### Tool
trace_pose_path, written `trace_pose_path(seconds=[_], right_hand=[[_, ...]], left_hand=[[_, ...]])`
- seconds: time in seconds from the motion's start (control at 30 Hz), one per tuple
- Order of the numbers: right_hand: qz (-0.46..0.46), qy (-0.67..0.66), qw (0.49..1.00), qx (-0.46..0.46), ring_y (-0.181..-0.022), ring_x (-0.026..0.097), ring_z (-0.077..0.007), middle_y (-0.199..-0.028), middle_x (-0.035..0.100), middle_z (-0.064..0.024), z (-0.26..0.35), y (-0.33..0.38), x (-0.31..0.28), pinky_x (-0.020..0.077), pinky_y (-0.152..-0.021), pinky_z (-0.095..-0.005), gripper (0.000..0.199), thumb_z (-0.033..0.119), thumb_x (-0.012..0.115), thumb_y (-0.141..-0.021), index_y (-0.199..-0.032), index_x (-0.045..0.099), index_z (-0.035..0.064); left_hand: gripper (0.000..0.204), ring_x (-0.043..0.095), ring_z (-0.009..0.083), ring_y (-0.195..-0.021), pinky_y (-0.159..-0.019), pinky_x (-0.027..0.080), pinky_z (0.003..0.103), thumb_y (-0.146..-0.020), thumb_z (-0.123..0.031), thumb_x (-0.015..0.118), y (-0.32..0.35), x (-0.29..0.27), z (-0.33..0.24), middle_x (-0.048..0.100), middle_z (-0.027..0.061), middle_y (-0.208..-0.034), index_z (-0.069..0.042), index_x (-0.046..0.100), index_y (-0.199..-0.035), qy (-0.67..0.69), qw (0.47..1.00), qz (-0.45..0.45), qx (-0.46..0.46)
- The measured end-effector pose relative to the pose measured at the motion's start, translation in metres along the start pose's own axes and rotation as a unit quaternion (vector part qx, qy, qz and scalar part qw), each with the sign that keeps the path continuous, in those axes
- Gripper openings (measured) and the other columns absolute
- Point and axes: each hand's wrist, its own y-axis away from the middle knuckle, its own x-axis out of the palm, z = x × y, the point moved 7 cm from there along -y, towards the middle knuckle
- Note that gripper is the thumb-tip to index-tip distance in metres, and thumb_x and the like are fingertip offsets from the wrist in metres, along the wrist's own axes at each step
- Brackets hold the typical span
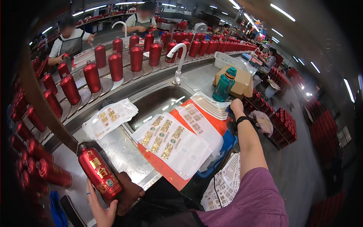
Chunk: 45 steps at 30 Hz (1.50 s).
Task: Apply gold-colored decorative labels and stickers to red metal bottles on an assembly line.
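Observation:
A glossy red bottle (99,172) with gold characters and a small green round emblem lies tilted in a dark cradle at the lower left. My left hand (100,210) cups its lower end, the fingers along one side and the thumb near its base. Out to the right, my right hand (237,108) is closed on a small dark blue object (229,109), mostly hidden by the fingers. That hand is beside a teal drink bottle (224,85) and over the edge of a striped transfer sheet (210,106). White sheets with gold designs (163,137) lie on an orange board (149,154).
A metal sink (160,99) with a white tap (180,62) is ahead. Beyond it, red bottles (136,58) stand on a conveyor, with two people working behind. More sheets (109,116) lie left of the sink. A cardboard box (242,84) is at right.

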Motion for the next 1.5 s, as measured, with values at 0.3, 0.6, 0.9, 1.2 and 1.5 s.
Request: trace_pose_path(seconds=[0.3, 0.6, 0.9, 1.2, 1.5], right_hand=[[-0.089, 0.111, 0.98, -0.141, -0.093, 0.072, -0.0362, -0.097, 0.073, -0.0196, 0.003, 0.022, 0.002, 0.058, -0.079, -0.0457, 0.023, 0.015, 0.047, -0.096, -0.099, 0.065, 0.0028], [-0.106, 0.174, 0.958, -0.2, -0.088, 0.073, -0.0352, -0.09, 0.074, -0.0184, 0.004, 0.014, -0.007, 0.0581, -0.076, -0.045, 0.023, 0.014, 0.05, -0.092, -0.09, 0.07, 0.004], [-0.108, 0.042, 0.969, -0.218, -0.093, 0.068, -0.0415, -0.099, 0.07, -0.0232, 0.032, 0.029, -0.052, 0.0551, -0.081, -0.0504, 0.031, 0.032, 0.056, -0.096, -0.097, 0.072, 0.0052], [-0.011, -0.075, 0.945, -0.317, -0.085, 0.069, -0.0368, -0.084, 0.071, -0.0187, 0.068, 0.044, -0.101, 0.0525, -0.076, -0.0463, 0.028, 0.029, 0.059, -0.093, -0.092, 0.072, 0.0042], [0.282, -0.016, 0.563, -0.777, -0.079, 0.065, -0.0337, -0.081, 0.063, -0.0122, 0.229, 0.381, -0.165, 0.051, -0.068, -0.0427, 0.013, 0.008, 0.067, -0.082, -0.095, 0.065, 0.0067]], left_hand=[[0.095, 0.031, 0.0398, -0.147, -0.119, 0.024, 0.046, -0.081, -0.029, 0.073, 0.004, 0.0, 0.007, 0.031, 0.0249, -0.158, 0.002, 0.024, -0.156, 0.017, 1.0, 0.003, -0.026], [0.09, 0.03, 0.0382, -0.147, -0.12, 0.022, 0.044, -0.081, -0.025, 0.072, 0.002, -0.007, 0.001, 0.032, 0.0226, -0.159, 0.001, 0.029, -0.155, 0.014, 0.998, 0.024, -0.057], [0.065, 0.04, 0.0318, -0.142, -0.117, 0.028, 0.044, -0.089, -0.014, 0.063, 0.012, -0.034, 0.018, 0.046, 0.0182, -0.151, 0.0, 0.042, -0.15, -0.006, 0.999, -0.039, -0.035], [0.042, 0.056, 0.0266, -0.12, -0.101, 0.043, 0.037, -0.096, -0.012, 0.057, -0.003, -0.066, 0.002, 0.059, 0.0171, -0.134, 0.002, 0.056, -0.136, 0.004, 0.987, -0.157, 0.013], [0.077, 0.058, 0.0231, -0.088, -0.084, 0.045, 0.036, -0.073, -0.034, 0.088, -0.061, -0.017, -0.114, 0.069, 0.008, -0.097, -0.005, 0.058, -0.138, 0.16, 0.975, 0.085, 0.127]])
